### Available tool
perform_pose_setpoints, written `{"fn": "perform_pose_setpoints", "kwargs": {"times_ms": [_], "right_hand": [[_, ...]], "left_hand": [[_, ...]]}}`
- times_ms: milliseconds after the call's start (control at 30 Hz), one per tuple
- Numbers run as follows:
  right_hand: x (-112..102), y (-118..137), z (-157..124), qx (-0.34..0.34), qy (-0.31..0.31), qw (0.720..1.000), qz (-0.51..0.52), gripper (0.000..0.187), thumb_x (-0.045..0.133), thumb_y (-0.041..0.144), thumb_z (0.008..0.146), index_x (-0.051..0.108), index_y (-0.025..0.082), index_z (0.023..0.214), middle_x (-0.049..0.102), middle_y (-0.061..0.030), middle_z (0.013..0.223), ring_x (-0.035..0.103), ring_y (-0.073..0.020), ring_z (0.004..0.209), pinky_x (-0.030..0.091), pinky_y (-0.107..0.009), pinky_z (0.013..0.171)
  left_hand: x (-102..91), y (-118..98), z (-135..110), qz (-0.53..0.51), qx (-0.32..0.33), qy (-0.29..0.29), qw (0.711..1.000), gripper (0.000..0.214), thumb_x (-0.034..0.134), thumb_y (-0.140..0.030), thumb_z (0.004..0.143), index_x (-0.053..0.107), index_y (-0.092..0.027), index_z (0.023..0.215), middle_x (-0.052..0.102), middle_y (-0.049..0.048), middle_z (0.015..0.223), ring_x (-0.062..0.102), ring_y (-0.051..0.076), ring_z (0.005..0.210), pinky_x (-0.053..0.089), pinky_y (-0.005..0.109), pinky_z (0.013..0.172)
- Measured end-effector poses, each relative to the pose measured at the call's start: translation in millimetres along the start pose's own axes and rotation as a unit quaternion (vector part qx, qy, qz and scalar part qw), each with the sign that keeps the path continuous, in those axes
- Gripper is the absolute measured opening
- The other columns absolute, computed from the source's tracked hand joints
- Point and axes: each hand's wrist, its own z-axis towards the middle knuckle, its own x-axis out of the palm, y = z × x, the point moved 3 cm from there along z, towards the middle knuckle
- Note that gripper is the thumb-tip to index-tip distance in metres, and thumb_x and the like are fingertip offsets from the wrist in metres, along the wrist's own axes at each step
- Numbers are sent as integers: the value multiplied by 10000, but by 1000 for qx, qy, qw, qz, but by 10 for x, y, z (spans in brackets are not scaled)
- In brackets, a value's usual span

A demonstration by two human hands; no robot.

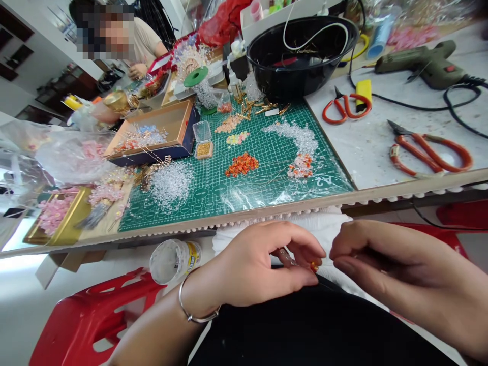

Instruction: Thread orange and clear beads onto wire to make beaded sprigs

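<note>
My left hand (259, 264), a bracelet at its wrist, is over my lap with its fingers curled. Between its thumb and fingertips is a small orange-gold beaded piece (314, 266). Close beside it on the right, my right hand (404, 274) is closed in a pinch. Whatever lies between those fingertips is hidden or too fine to see. On the green cutting mat (213, 188) beyond my hands are a heap of orange beads (242, 164), a pile of clear beads (171, 184) and a mixed orange and clear cluster (300, 165).
A black basin (297, 61) stands behind the mat. Orange-handled pliers (430, 152), smaller cutters (346, 108) and a glue gun (423, 63) lie at right. A box (183, 137) and gold tray (63, 218) sit at left. Another person (145, 43) sits across. A red stool (72, 315) is below.
</note>
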Motion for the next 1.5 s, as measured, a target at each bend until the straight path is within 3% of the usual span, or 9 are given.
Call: {"fn": "perform_pose_setpoints", "kwargs": {"times_ms": [133, 233, 400, 633, 833, 967, 1100, 1267, 1500], "right_hand": [[14, -9, 12, -3, 24, 1000, 5, 203, 569, 314, 943, 603, 265, 749, 535, 57, 589, 488, -102, 470, 405, -174, 417], [41, -50, 11, 34, 37, 998, 29, 217, 574, 310, 930, 626, 250, 728, 504, 52, 581, 456, -106, 482, 380, -188, 426], [125, -241, 11, 119, 95, 983, 101, 219, 594, 349, 894, 630, 233, 712, 415, 54, 587, 381, -110, 507, 317, -207, 434], [210, -366, 32, 150, 127, 968, 159, 278, 592, 434, 930, 626, 226, 749, 473, 44, 611, 392, -106, 516, 335, -213, 450], [192, -215, 19, 25, 94, 995, 21, 213, 569, 372, 972, 681, 230, 860, 664, -2, 735, 589, -133, 615, 452, -243, 556], [179, -201, 40, -25, 90, 996, 12, 185, 559, 316, 987, 685, 234, 880, 692, 7, 751, 637, -119, 635, 482, -222, 576], [140, -251, 67, -3, 61, 997, 40, 211, 592, 352, 977, 699, 235, 838, 689, 23, 698, 634, -103, 588, 484, -189, 542], [148, -287, 74, 21, 64, 996, 57, 232, 618, 398, 953, 726, 231, 834, 703, 6, 701, 645, -124, 595, 500, -209, 552], [155, -310, -18, 97, 52, 991, 73, 270, 550, 479, 970, 631, 241, 871, 611, -4, 727, 533, -157, 628, 437, -257, 544]], "left_hand": [[23, 103, 6, -149, -97, 21, 984, 153, 712, -157, 846, 676, -172, 994, 710, 37, 910, 687, 120, 816, 541, 210, 688], [29, 197, 39, -241, -145, 43, 959, 161, 706, -154, 850, 653, -161, 1001, 685, 41, 894, 694, 124, 785, 542, 190, 607], [-5, 330, 103, -265, -167, 72, 947, 181, 716, -154, 855, 632, -146, 1016, 664, 39, 889, 716, 127, 762, 566, 183, 593], [9, 465, 144, -333, -188, 111, 917, 223, 750, -155, 828, 633, -145, 1017, 665, 17, 846, 735, 137, 736, 567, 185, 588], [30, 490, 163, -353, -200, 102, 908, 264, 764, -146, 802, 630, -148, 1029, 675, 19, 871, 739, 139, 731, 573, 199, 607], [18, 485, 169, -362, -216, 103, 901, 241, 749, -209, 843, 621, -152, 1040, 677, 24, 875, 748, 149, 743, 566, 192, 590], [-23, 473, 153, -344, -231, 128, 901, 311, 750, -365, 867, 632, -157, 1067, 681, 41, 953, 752, 151, 759, 529, 170, 531], [-51, 437, 135, -234, -245, 156, 928, 347, 797, -442, 812, 676, -143, 937, 680, 20, 837, 696, 104, 689, 476, 163, 506], [-15, 427, 164, -227, -243, 147, 932, 282, 786, -399, 811, 686, -136, 828, 687, 18, 765, 671, 98, 644, 363, 183, 464]]}}
